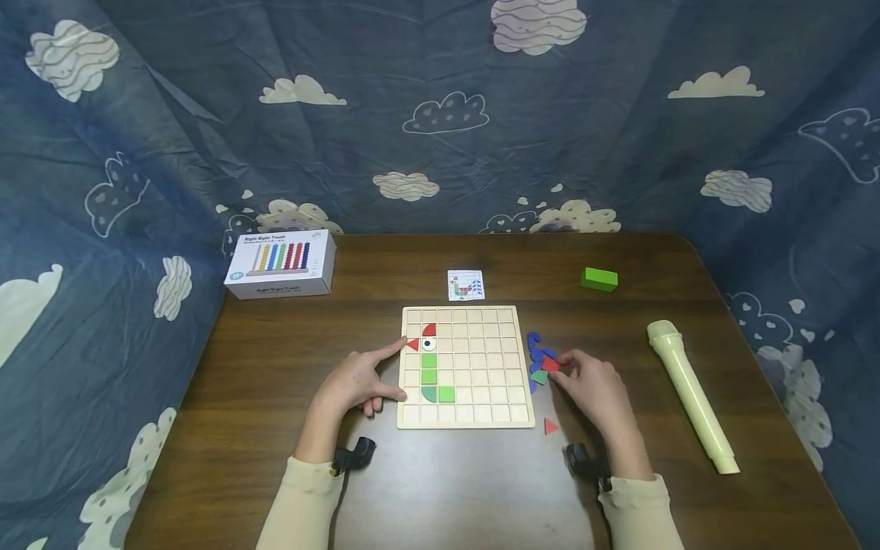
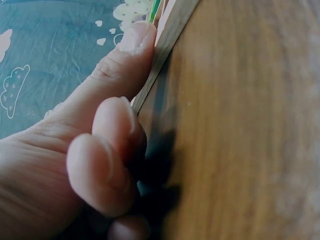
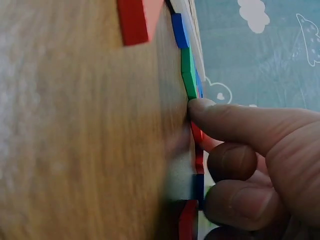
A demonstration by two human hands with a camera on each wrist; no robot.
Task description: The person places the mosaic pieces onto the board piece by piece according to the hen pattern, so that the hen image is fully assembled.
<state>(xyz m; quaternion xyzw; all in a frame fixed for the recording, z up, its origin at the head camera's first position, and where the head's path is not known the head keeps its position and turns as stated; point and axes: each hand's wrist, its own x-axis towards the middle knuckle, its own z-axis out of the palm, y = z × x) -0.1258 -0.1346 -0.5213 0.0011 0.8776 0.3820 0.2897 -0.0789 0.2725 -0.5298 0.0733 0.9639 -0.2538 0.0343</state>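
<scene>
Board (image 1: 474, 374), gridded in head view, mainly edge from left wrist

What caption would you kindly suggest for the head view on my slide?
Left grip touches the part-filled board; right grip pinches a red tile beside it.

The grid board (image 1: 483, 374) lay on the table (image 1: 440, 489) at the frame's centre, set pieces (image 1: 429, 376) in its left columns, the left hand (image 1: 357, 380) at its left edge and the right hand (image 1: 596, 388) at loose pieces (image 1: 537, 355) just beside its right edge. A triangle (image 1: 551, 426) lay near its lower right corner, a tube (image 1: 693, 399) at the frame's right. Behind the board lay a card (image 1: 466, 285), between a box (image 1: 280, 264) farther left and a block (image 1: 599, 279) farther right.
</scene>
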